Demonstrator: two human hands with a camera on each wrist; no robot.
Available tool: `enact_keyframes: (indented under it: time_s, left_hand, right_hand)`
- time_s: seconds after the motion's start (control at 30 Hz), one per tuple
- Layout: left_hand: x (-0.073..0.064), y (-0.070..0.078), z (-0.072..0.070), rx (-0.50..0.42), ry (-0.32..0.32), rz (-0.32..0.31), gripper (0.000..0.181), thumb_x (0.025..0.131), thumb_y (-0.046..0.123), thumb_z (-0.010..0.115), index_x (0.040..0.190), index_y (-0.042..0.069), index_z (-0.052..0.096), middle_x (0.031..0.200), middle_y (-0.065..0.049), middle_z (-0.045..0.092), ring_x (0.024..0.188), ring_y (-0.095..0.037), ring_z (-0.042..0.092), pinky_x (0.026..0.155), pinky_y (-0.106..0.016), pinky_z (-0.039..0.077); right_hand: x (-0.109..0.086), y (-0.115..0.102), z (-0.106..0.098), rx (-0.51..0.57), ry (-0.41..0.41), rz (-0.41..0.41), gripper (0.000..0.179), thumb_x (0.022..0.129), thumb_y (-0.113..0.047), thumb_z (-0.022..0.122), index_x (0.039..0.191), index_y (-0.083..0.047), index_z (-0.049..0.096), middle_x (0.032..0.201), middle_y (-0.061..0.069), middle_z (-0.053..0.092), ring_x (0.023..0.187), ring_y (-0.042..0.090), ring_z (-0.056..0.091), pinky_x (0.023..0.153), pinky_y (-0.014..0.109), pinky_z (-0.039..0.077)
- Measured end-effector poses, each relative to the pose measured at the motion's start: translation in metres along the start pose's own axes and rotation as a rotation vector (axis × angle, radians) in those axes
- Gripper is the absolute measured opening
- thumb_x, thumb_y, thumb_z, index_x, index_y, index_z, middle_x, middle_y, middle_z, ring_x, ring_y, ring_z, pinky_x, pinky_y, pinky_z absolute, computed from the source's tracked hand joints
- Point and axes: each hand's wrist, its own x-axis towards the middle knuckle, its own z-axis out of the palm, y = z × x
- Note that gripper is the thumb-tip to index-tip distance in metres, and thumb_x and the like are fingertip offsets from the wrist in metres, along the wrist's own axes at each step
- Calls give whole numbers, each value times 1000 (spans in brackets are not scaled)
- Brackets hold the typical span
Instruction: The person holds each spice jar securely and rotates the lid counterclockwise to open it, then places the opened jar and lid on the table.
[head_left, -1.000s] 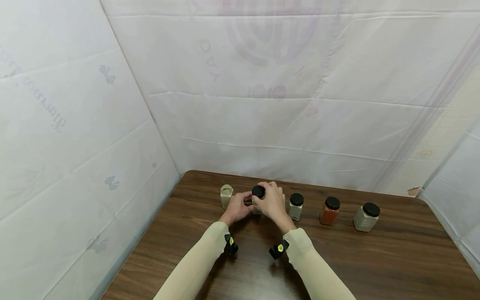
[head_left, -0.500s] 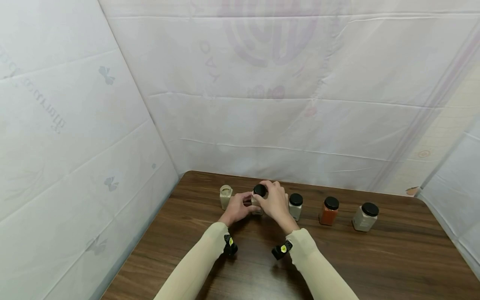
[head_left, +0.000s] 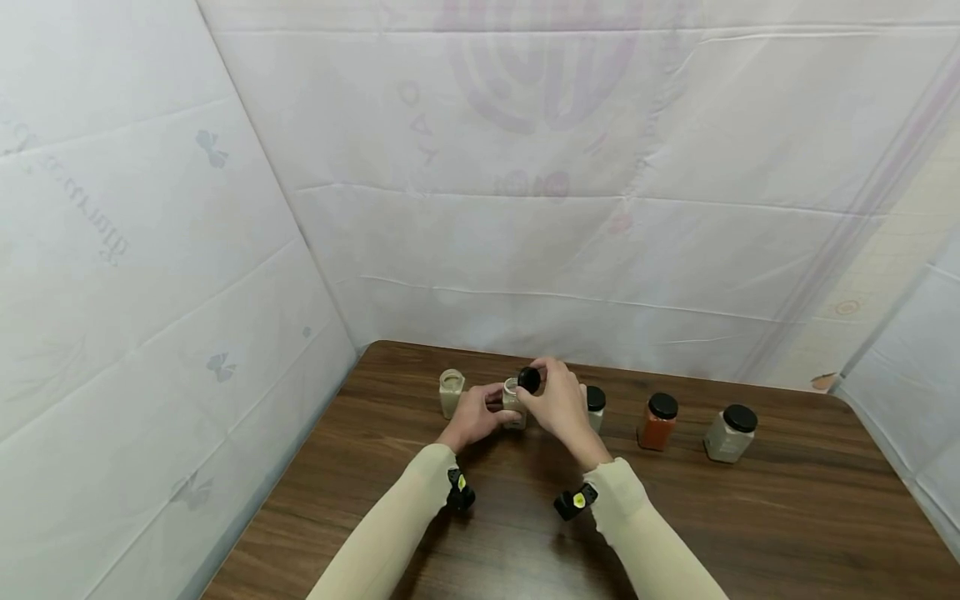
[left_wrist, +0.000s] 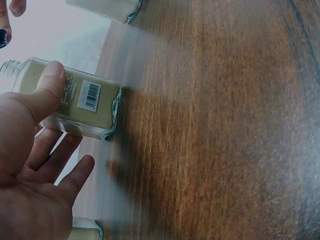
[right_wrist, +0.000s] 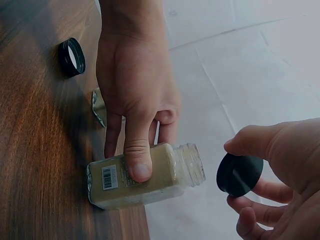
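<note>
My left hand [head_left: 474, 415] grips a spice jar [left_wrist: 75, 102] of yellowish powder, thumb across its barcode label. The jar stands upright on the table, its glass threaded mouth bare. Just right of that mouth, my right hand [head_left: 561, 407] pinches a black screw lid [right_wrist: 240, 175] between thumb and fingers. The lid is tilted and apart from the jar. Left of my left hand is a second lidless jar [head_left: 451, 394], also holding pale powder. A loose black lid [right_wrist: 73, 57] lies on the table in the right wrist view.
To the right stand a capped pale jar [head_left: 596, 407], partly behind my right hand, a jar of orange-red powder [head_left: 657, 423] and a wider capped jar [head_left: 730, 437]. The brown wooden table [head_left: 750, 525] meets cloth-covered walls [head_left: 525, 250] at the back and sides.
The lid has come off the jar in my left hand. My right hand has moved it slightly up and to the right, while the left hand and jar stay in place.
</note>
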Motion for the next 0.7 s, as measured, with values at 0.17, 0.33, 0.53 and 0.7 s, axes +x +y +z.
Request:
enact_keyframes:
  time_s: [0.17,0.33,0.53,0.7]
  left_hand:
    - [0,0,0,4,6,11,51,91,21,81,138,8,65,125,-9,72,112,-25,71,90,-36,59]
    - [0,0,0,8,9,9,51,91,22,81,138,10,66,124,-8,73,112,-25,71,90,-37,59]
    - [1,0,1,5,14,11,52,90,24,82,137,9,66,123,-8,73,111,-25,70,91,-39,58]
    - [1,-1,0,2,1,-6,54,91,24,81,140,9,64,127,-9,71,113,-25,70,92,-38,58]
  right_hand:
    - [-2,2,-1,8,-8,4,46,89,-28,81,126,-10,62,114,10,67,102,30,63,87,50,39]
    - [-4,3,-4,6,-11,-14,47,87,-25,82,126,-9,59,121,12,68,104,32,65,89,54,40]
    - [-6,7,-8,0,-41,-38,56,89,-22,79,139,-10,57,132,12,65,114,35,63,96,59,40]
    - [-9,7,-11,-44,-61,-36,55,90,-23,79,141,-10,62,142,16,59,117,39,62,97,62,41]
